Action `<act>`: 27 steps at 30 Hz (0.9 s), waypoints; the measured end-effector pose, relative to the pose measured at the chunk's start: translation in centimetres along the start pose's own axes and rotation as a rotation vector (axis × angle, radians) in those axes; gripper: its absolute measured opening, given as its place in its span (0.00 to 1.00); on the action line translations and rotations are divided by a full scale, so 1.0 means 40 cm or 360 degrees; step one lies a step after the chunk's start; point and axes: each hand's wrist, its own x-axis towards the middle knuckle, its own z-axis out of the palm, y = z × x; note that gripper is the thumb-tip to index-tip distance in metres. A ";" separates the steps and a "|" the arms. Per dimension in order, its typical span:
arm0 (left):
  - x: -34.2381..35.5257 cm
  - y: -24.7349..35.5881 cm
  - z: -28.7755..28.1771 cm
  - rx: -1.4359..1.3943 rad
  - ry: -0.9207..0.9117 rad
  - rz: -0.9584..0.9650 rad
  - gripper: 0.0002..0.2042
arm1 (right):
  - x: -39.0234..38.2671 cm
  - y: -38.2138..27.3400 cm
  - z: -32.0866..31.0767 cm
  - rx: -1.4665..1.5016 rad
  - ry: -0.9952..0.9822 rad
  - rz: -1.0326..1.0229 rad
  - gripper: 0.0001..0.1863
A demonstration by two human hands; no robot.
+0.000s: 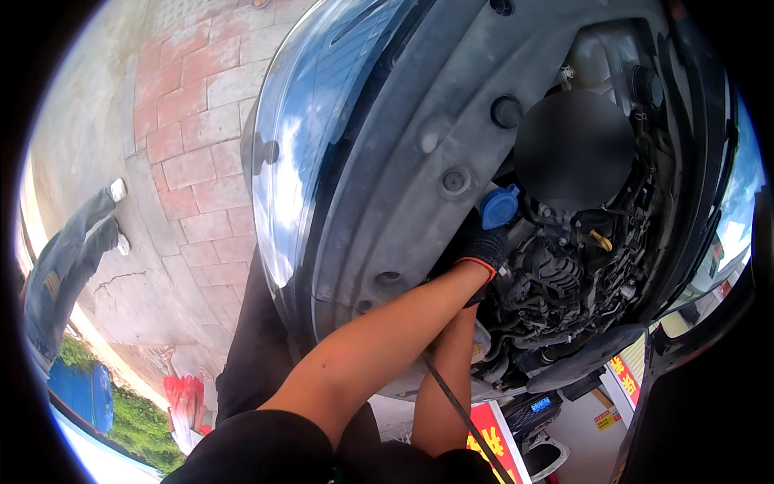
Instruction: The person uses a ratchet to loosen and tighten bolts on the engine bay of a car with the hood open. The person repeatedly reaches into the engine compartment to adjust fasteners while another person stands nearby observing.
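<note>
Both my arms reach into the engine bay of a car, over the black plastic front cover (379,234). My left hand (481,246), in a black knitted glove with an orange cuff, is down beside a blue round cap (499,207). Its fingers are mostly hidden in the dark gap, so I cannot tell whether it touches the cap. Beneath the left wrist, my right hand (477,299) is almost wholly covered; only a bit of dark glove shows above the bare right forearm (446,383). What either hand holds is hidden.
Black engine parts (556,270) and a yellow dipstick handle (601,239) lie right of my hands. A dark blurred disc (574,149) hides part of the bay. The shiny bumper (282,177) borders brick paving (197,121). A dark strap (468,415) hangs by my right arm. Two people stand leftward.
</note>
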 end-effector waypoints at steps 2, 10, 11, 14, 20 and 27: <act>-0.028 0.026 -0.050 0.0259 -0.0190 -0.0011 0.10 | 0.007 -0.013 0.000 -0.0074 -0.0059 0.0001 0.27; -0.001 0.060 0.018 0.0237 0.0159 0.0370 0.14 | -0.111 -0.044 -0.103 -0.0504 -0.0119 -0.0011 0.27; 0.031 0.064 0.023 0.0230 0.0288 0.0438 0.15 | -0.119 -0.058 -0.102 -0.0602 -0.0163 -0.0035 0.27; 0.078 0.076 0.055 0.0224 0.0421 0.0555 0.17 | -0.189 -0.070 -0.107 -0.0909 -0.0256 -0.0129 0.28; 0.054 0.090 0.004 -0.0458 -0.0073 0.0259 0.16 | -0.384 -0.061 -0.098 -0.1663 -0.0439 -0.0599 0.28; 0.032 0.067 -0.042 -0.0482 0.0121 0.0092 0.15 | -0.416 -0.116 -0.050 -0.2277 -0.0635 -0.1117 0.29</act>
